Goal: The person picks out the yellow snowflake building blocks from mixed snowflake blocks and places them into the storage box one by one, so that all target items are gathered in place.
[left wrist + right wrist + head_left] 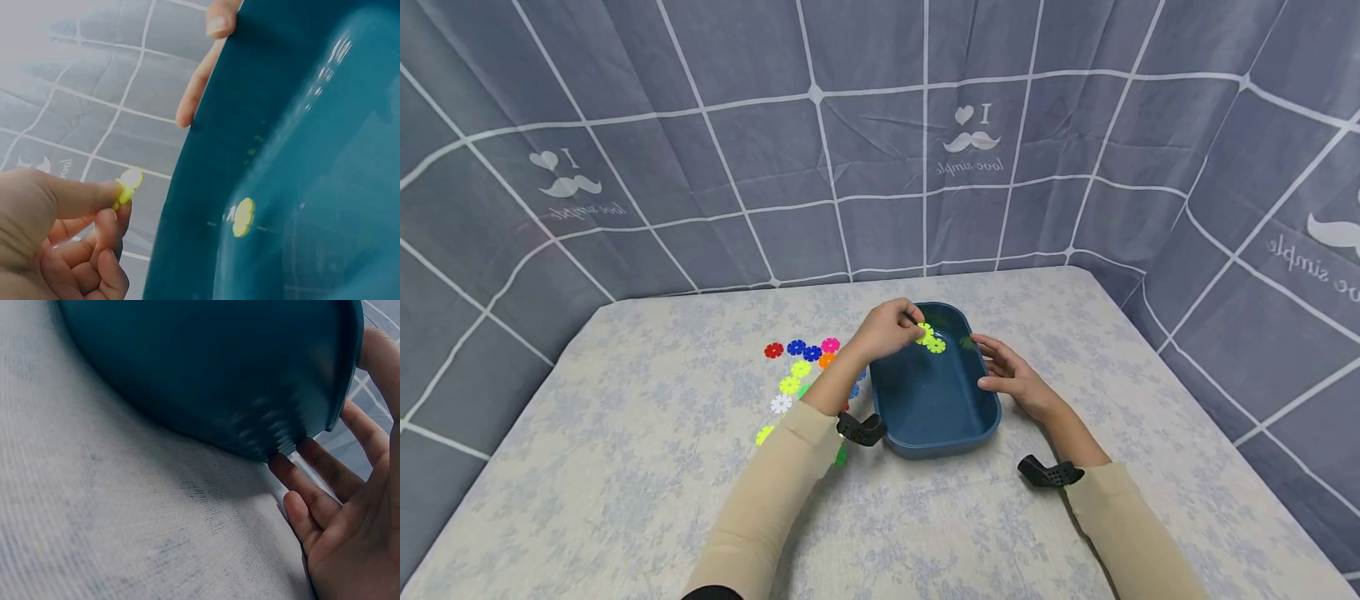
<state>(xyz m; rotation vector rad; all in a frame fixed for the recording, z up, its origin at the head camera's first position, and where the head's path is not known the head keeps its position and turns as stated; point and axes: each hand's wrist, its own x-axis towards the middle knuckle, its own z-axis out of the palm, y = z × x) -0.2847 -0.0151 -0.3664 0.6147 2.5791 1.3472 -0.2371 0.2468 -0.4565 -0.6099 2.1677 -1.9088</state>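
Note:
My left hand (887, 332) pinches a yellow flower-shaped plastic piece (129, 186) between thumb and fingertips, over the far left part of a blue plastic basin (934, 408). A second yellow flower-shaped piece (244, 217) shows inside the basin in the left wrist view. On the basin's right side, my right hand (1017, 379) rests with its fingers loosely extended. In the right wrist view its fingertips (280, 464) touch the outer wall, and nothing lies in the palm.
Several flower-shaped pieces in red (773, 351), blue (797, 347), pink (830, 345), white (781, 403) and other colours lie left of the basin, some behind the left forearm. The table bears a pale patterned cloth (625, 467). Behind it hangs a grey-blue checked curtain (880, 142).

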